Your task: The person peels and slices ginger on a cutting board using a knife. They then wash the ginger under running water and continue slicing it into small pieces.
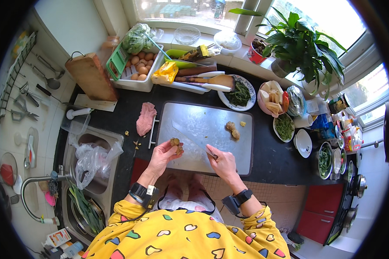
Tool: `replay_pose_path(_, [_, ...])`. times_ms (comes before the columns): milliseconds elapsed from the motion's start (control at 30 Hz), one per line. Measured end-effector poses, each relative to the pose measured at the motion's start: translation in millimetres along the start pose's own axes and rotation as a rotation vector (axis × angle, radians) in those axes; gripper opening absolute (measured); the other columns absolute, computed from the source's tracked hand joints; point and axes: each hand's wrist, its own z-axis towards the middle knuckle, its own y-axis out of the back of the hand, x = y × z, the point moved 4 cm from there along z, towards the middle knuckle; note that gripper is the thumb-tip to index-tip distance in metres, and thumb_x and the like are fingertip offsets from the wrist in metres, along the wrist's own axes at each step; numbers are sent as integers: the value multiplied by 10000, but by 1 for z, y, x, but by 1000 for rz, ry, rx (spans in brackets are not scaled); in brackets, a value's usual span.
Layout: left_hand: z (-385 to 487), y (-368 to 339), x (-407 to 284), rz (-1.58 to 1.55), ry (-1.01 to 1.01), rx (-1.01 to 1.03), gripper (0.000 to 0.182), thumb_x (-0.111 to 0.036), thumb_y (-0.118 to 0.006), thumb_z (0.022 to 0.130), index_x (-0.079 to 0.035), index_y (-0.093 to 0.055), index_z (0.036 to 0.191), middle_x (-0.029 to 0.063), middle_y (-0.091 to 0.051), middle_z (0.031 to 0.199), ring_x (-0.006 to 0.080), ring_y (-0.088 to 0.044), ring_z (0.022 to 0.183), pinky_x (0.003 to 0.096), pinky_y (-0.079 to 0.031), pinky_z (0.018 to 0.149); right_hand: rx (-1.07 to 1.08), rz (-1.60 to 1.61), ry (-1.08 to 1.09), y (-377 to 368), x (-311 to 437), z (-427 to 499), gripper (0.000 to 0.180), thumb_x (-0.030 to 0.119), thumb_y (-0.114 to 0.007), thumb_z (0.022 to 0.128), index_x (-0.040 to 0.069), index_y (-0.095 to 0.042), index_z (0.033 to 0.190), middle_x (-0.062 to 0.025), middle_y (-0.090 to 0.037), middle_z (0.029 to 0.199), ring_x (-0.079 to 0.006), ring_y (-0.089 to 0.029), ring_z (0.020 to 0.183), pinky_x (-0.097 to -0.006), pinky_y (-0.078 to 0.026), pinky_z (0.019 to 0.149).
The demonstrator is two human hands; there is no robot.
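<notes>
My left hand (pixel 163 156) pinches a knobbly piece of ginger root (pixel 175 142) over the left front part of a metal cutting board (pixel 194 116). In my right hand (pixel 223 162) is the handle of a kitchen knife (pixel 193 137). Its blade points away to the upper left, above the board and apart from the ginger. A larger ginger root (pixel 232 131) lies at the right side of the board. Close to it sits a small yellow ginger slice (pixel 242 124). Tiny scraps dot the metal.
A pink cloth (pixel 146 119) and ginger scraps (pixel 136 144) lie left of the board. Further left is a sink (pixel 116 140) with a plastic bag (pixel 95 158) and scallions (pixel 84 207). Behind stand an egg bin (pixel 149 84) and a plate of greens (pixel 225 101); bowls line the right.
</notes>
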Motion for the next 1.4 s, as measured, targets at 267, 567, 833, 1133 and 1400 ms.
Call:
replay_pose_path(267, [4, 7, 17, -111, 3, -28, 368, -204, -683, 893, -37, -587, 1206, 84, -614, 1201, 180, -622, 1080, 297, -540, 905, -168, 36, 332, 14, 45, -1, 581, 90, -658, 673, 163, -616, 1248, -62, -597, 656, -264, -609, 545, -366, -507, 527])
replay_pose_path(567, [0, 16, 31, -182, -96, 121, 539, -398, -595, 927, -14, -517, 1297, 130, -581, 1272, 230, -571, 1169, 376, -446, 1023, -127, -48, 504, 9, 70, 0, 559, 67, -634, 664, 142, -637, 1217, -27, -535, 582, -211, -586, 484, -337, -473, 468])
replay_pose_path(833, [-1, 16, 29, -77, -100, -21, 587, -427, -581, 932, -12, -462, 1331, 118, -594, 1234, 202, -595, 1116, 338, -479, 976, -102, -43, 499, 5, 66, -1, 575, 67, -639, 664, 147, -627, 1233, -34, -559, 598, -218, -598, 498, -338, -484, 478])
replay_pose_path(1133, [-1, 24, 24, -127, -79, -13, 419, -229, -609, 933, -23, -517, 1286, 79, -607, 1204, 178, -596, 1101, 322, -475, 964, -5, -7, 422, 9, 43, 0, 606, 82, -659, 702, 182, -593, 1296, -62, -621, 666, -238, -619, 561, -331, -513, 524])
replay_pose_path(1400, [2, 16, 22, -103, -87, 85, 459, -331, -506, 983, -15, -477, 1315, 84, -593, 1172, 139, -587, 1050, 285, -488, 911, -23, -27, 496, 7, 66, 2, 662, 104, -693, 693, 174, -561, 1338, -36, -590, 632, -208, -607, 537, -312, -510, 508])
